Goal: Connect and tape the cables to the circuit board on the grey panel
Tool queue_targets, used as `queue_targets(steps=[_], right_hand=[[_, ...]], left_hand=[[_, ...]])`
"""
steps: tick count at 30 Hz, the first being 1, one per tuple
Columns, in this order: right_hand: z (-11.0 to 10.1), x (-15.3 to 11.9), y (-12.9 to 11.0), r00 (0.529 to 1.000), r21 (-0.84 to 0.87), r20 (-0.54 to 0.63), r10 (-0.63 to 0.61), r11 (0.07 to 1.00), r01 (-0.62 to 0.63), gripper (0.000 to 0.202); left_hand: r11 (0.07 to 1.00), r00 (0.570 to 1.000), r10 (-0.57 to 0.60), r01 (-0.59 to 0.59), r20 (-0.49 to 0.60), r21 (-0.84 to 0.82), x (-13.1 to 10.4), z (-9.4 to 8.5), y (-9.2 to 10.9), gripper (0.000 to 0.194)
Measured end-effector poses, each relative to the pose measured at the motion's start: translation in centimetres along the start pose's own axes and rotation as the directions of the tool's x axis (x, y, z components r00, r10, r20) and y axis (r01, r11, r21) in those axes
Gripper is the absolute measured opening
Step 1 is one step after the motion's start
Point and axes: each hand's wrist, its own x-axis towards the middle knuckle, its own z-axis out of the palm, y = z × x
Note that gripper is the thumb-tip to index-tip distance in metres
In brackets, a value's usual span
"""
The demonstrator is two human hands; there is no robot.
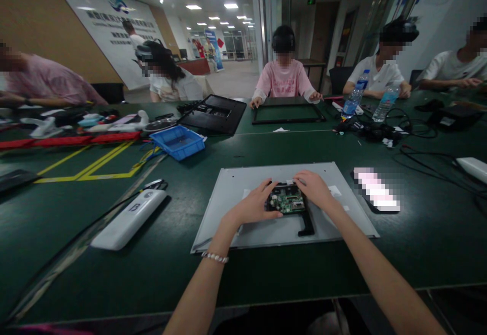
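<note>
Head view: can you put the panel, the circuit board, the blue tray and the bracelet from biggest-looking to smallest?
1. Panel
2. Circuit board and blue tray: can't rank these; the tray is farther away
3. Bracelet

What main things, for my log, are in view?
Rectangular circuit board: 1, green, on panel
Flat metallic panel: 1, grey, beneath board
Oblong plastic cases: 2, white, left and right
Shallow plastic tray: 1, blue, left
Flat shell: 1, black, behind tray
Slim rectangular frame: 1, black, far side
Plastic bottles: 2, clear, far right
Slab phone: 1, black-edged, right
Cables: several, black, both sides
Table: 1, dark green, underneath
People at table: 5, pink/white tops, opposite
Left hand, right hand: 2, bare, at board's edges
</note>
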Motion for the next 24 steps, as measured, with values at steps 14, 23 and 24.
queue_targets(steps=[14,23,24], right_hand=[[1.1,0.6,0.1,0.996,0.035,0.07,-0.056,0.998,0.054,0.017],[-2.8,-0.2,0.6,0.986,-0.146,-0.167,0.018,0.988,-0.043,0.027],[-3.4,-0.6,1.1,0.986,-0.186,-0.161,0.035,0.98,-0.065,0.028]], left_hand=[[1.0,1.0,0.005,-0.005,0.001,0.006,0.0,-0.1,0.0,0.092],[1.0,1.0,-0.012,0.012,0.013,0.017,0.2,-0.2,0.0,0.093],[1.0,1.0,-0.013,0.013,0.014,0.014,0.2,-0.3,0.1,0.094]])
